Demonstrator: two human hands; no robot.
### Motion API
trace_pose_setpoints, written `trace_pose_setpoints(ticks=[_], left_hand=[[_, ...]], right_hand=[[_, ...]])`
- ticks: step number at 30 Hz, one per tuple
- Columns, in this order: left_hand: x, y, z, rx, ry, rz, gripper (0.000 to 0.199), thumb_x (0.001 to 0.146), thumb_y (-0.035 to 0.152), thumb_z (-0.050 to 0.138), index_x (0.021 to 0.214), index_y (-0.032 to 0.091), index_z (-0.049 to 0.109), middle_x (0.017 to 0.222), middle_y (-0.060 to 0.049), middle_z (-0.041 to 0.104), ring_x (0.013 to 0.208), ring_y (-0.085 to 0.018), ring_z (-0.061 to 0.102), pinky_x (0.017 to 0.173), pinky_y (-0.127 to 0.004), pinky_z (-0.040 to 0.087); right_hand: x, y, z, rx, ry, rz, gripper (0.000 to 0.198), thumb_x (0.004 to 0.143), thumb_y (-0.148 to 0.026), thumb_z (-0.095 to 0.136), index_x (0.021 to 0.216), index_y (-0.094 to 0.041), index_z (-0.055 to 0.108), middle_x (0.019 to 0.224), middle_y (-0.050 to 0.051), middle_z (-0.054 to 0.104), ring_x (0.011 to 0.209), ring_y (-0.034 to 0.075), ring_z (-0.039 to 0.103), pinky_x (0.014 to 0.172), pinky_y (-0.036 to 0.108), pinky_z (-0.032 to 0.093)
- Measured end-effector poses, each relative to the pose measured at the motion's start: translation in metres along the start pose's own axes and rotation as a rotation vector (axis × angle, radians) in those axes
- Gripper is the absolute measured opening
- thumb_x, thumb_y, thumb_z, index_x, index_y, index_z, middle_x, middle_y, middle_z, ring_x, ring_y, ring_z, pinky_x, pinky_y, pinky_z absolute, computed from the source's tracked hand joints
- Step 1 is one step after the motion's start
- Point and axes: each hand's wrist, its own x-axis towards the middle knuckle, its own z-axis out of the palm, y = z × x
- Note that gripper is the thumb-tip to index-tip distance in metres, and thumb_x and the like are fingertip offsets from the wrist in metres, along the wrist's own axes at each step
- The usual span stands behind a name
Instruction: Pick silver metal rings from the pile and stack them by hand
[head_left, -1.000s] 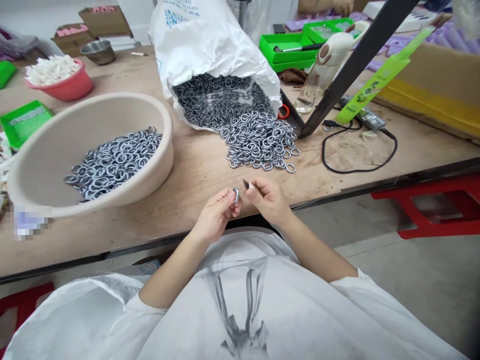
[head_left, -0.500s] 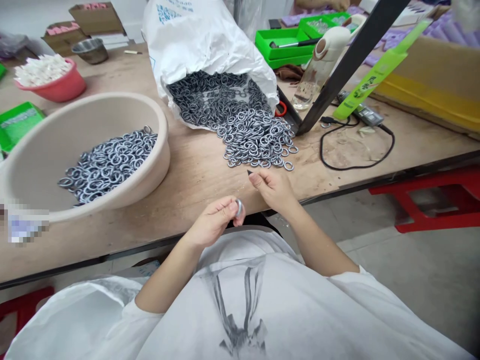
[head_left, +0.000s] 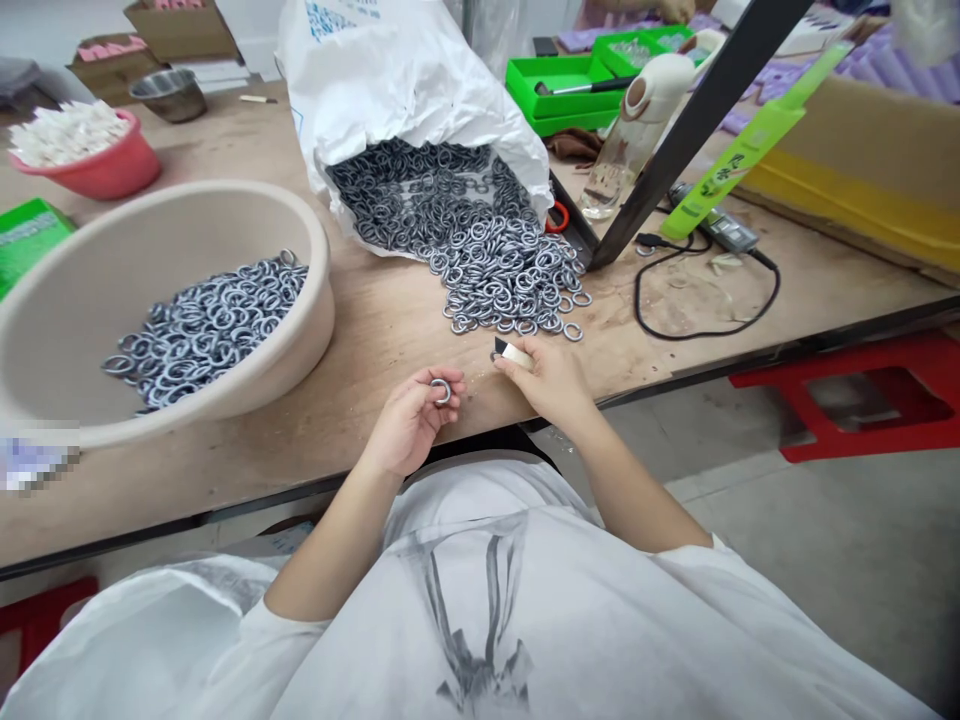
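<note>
My left hand [head_left: 411, 420] pinches one grey metal ring [head_left: 440, 390] over the table's front edge. My right hand [head_left: 546, 380] holds a small pale tool with a dark tip [head_left: 507, 350], just in front of a heap of the same rings [head_left: 480, 250]. That heap spills from a white sack [head_left: 405, 80] lying on the wooden table [head_left: 390, 340]. To the left a beige basin [head_left: 82, 290] holds several more rings [head_left: 202, 325]. The two hands are a short gap apart.
A pink bowl of white pieces [head_left: 82, 150] and a steel bowl [head_left: 169, 95] stand at the back left. Green trays [head_left: 570, 90], a bottle [head_left: 637, 130], a slanting black bar [head_left: 690, 120], a black cable [head_left: 705, 300] and a yellow-edged box [head_left: 862, 180] lie to the right. Red stool [head_left: 862, 400] below.
My left hand with the ring has moved left, away from the right hand. The right hand has shifted forward to the edge of the ring heap, with more of the tool showing.
</note>
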Motion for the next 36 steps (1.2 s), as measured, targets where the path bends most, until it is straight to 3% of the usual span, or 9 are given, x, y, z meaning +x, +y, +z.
trace_pose_setpoints(ticks=[4,8,11,14,17,21,25,29,36], left_hand=[[0.0,-0.014,0.013,-0.009,-0.012,0.046,0.031,0.073,0.04,0.077,0.085,0.015,0.064,0.074,0.0,0.058,0.062,-0.008,0.051,0.053,-0.018,0.042],[-0.001,-0.022,0.016,0.03,0.057,0.166,0.039,0.073,0.05,0.078,0.074,0.017,0.057,0.065,0.004,0.05,0.056,-0.006,0.043,0.052,-0.018,0.037],[-0.002,-0.02,0.01,0.091,0.07,0.22,0.04,0.074,0.051,0.078,0.071,0.017,0.057,0.065,0.004,0.051,0.056,-0.007,0.042,0.054,-0.019,0.037],[-0.004,-0.016,0.006,0.157,0.008,0.233,0.038,0.075,0.051,0.077,0.07,0.017,0.06,0.065,0.002,0.053,0.059,-0.008,0.045,0.057,-0.02,0.039],[-0.007,-0.014,0.008,0.147,-0.018,0.196,0.04,0.074,0.053,0.077,0.072,0.017,0.062,0.065,0.002,0.052,0.059,-0.009,0.046,0.056,-0.021,0.039],[-0.01,-0.014,0.014,0.109,-0.036,0.19,0.044,0.075,0.056,0.075,0.067,0.016,0.059,0.061,0.002,0.049,0.056,-0.008,0.043,0.053,-0.021,0.036],[-0.012,-0.011,0.016,0.054,-0.026,0.198,0.043,0.078,0.051,0.073,0.063,0.016,0.055,0.06,0.001,0.05,0.055,-0.008,0.044,0.053,-0.021,0.037],[-0.015,-0.008,0.018,-0.029,0.028,0.151,0.043,0.07,0.05,0.081,0.064,0.016,0.055,0.059,0.003,0.049,0.052,-0.006,0.042,0.049,-0.019,0.036],[-0.017,-0.009,0.02,-0.061,-0.002,0.095,0.041,0.069,0.047,0.082,0.07,0.015,0.056,0.062,0.004,0.052,0.053,-0.007,0.046,0.051,-0.019,0.04]], right_hand=[[-0.013,-0.022,0.019,0.526,-0.049,-0.05,0.031,0.084,-0.051,0.068,0.088,-0.02,0.068,0.075,0.0,0.068,0.069,0.016,0.059,0.065,0.028,0.045],[-0.025,-0.034,0.03,0.484,0.03,-0.166,0.031,0.08,-0.052,0.073,0.078,-0.021,0.067,0.075,0.001,0.066,0.072,0.016,0.058,0.069,0.029,0.046],[-0.024,-0.033,0.027,0.484,0.064,-0.221,0.033,0.079,-0.053,0.074,0.091,-0.022,0.07,0.081,0.002,0.066,0.076,0.017,0.059,0.073,0.031,0.047],[-0.02,-0.031,0.02,0.594,-0.041,-0.213,0.044,0.079,-0.057,0.073,0.106,-0.022,0.07,0.086,0.002,0.067,0.078,0.017,0.059,0.074,0.031,0.048],[-0.017,-0.033,0.02,0.686,-0.169,-0.208,0.045,0.074,-0.061,0.076,0.093,-0.021,0.069,0.086,0.002,0.066,0.08,0.018,0.06,0.076,0.032,0.049],[-0.018,-0.036,0.023,0.775,-0.2,-0.146,0.05,0.074,-0.07,0.07,0.085,-0.022,0.063,0.074,-0.001,0.062,0.067,0.015,0.057,0.064,0.029,0.047],[-0.023,-0.036,0.017,0.545,-0.106,-0.304,0.053,0.09,-0.07,0.047,0.074,-0.021,0.057,0.068,0.0,0.054,0.065,0.014,0.05,0.062,0.028,0.038],[-0.029,-0.04,0.013,0.201,-0.082,-0.481,0.055,0.095,-0.066,0.04,0.067,-0.021,0.049,0.065,0.0,0.047,0.063,0.014,0.044,0.06,0.029,0.03],[-0.03,-0.041,0.018,0.092,-0.064,-0.518,0.051,0.098,-0.06,0.04,0.065,-0.021,0.044,0.063,-0.001,0.044,0.06,0.013,0.041,0.058,0.029,0.027]])
